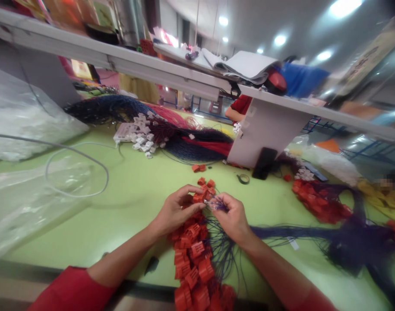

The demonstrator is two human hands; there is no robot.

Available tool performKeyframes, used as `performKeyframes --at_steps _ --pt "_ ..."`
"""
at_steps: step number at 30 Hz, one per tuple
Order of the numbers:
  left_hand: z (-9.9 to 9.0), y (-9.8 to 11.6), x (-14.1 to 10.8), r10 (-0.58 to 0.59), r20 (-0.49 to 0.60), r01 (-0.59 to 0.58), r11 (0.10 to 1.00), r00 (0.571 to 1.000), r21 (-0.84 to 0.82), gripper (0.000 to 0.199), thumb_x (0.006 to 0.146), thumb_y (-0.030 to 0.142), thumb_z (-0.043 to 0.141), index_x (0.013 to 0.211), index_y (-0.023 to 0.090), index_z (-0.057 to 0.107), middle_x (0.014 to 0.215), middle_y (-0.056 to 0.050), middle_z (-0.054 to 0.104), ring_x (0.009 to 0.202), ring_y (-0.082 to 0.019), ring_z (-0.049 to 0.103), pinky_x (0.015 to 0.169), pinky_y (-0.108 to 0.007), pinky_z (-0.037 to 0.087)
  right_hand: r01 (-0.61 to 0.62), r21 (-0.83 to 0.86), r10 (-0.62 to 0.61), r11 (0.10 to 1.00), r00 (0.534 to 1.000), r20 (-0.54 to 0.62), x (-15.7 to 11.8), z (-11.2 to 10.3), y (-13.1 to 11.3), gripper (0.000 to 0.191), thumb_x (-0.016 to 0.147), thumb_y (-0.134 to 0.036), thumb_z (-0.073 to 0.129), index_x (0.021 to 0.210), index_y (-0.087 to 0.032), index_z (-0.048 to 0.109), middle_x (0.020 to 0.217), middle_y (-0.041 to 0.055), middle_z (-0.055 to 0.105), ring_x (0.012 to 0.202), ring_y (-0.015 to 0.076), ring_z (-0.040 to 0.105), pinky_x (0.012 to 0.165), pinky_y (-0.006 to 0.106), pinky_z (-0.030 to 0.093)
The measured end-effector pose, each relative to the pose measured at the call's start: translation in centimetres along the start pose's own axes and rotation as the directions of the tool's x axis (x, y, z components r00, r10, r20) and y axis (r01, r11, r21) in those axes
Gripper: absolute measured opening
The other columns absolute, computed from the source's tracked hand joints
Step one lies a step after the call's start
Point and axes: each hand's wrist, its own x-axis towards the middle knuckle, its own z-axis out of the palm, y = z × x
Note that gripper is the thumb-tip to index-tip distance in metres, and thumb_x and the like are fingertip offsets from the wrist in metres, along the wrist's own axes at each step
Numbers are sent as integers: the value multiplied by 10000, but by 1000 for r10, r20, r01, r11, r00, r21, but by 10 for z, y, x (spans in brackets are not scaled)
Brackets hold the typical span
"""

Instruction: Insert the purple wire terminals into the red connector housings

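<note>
My left hand is closed around an orange plastic connector housing, pinched between thumb and fingers. Facing it, my right hand grips a small bunch of dark purple wires, their tips at the connector's side. Whether a wire end sits inside the housing I cannot tell. Below my hands a long pile of orange connectors runs toward the table's front edge, with dark wires fanning out to its right. A few loose orange connectors lie beyond my hands.
A roll of tape and a black phone are near the shelf support. Bundled wires with white connectors lie at the back. More orange connectors are at right, plastic bags at left. A person's arm shows behind the shelf.
</note>
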Motion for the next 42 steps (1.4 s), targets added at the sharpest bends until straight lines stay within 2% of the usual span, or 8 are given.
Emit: performKeyframes --at_steps 5,9,17,25,29,36,39,42 --pt "0 2 0 81 5 -81 993 997 89 218 794 278 802 988 205 733 1025 -71 740 846 -198 707 738 -286 559 20 10 -20 1000 1000 6 1 3 3 141 801 -288 644 734 -170 608 663 -15 571 627 125 483 604 228 425" --pt "0 2 0 161 37 -166 962 986 215 190 817 254 780 1000 216 749 991 -66 738 816 -181 677 696 -268 524 37 -23 -37 999 999 6 0 2 6 137 812 -297 658 779 -165 648 685 -5 613 639 134 512 609 231 438" --pt "0 4 0 127 70 -139 964 990 227 190 771 232 797 958 211 771 895 -62 747 677 -163 618 623 -267 479 16 46 -19 999 998 62 1 1 9 118 805 -280 667 773 -171 634 701 1 613 656 142 524 632 243 452" --pt "2 4 -1 -17 54 16 1000 998 19 267 716 271 855 938 187 733 787 -31 728 584 -132 568 557 -244 444 -6 75 -2 997 994 108 4 -2 0 180 845 -334 648 771 -176 603 689 -14 559 647 131 484 626 241 416" --pt "1 2 1 -17 18 15 996 1000 85 304 718 304 859 956 170 727 798 -51 737 573 -130 569 544 -245 441 -17 99 4 995 991 131 4 -2 -2 171 838 -327 648 774 -178 592 697 -18 557 652 129 484 633 238 412" --pt "0 2 -4 54 84 -70 976 995 206 224 768 313 808 946 195 740 847 -47 748 639 -153 600 603 -259 468 -25 89 15 996 994 110 3 0 4 201 826 -349 682 752 -174 618 666 -20 574 635 132 500 612 238 414" --pt "-9 2 1 29 158 -75 953 987 293 268 741 376 821 945 217 752 827 -37 738 638 -169 594 608 -272 478 -49 144 47 988 999 21 10 -4 9 310 851 -464 679 802 -158 700 705 9 635 659 147 548 623 252 444" --pt "-36 -1 25 131 28 -127 852 991 508 352 808 441 731 1107 256 725 1092 -82 747 898 -260 668 800 -348 528 -54 248 97 967 982 -163 18 -9 13 386 822 -532 712 895 -155 757 747 32 673 659 150 581 635 270 472"
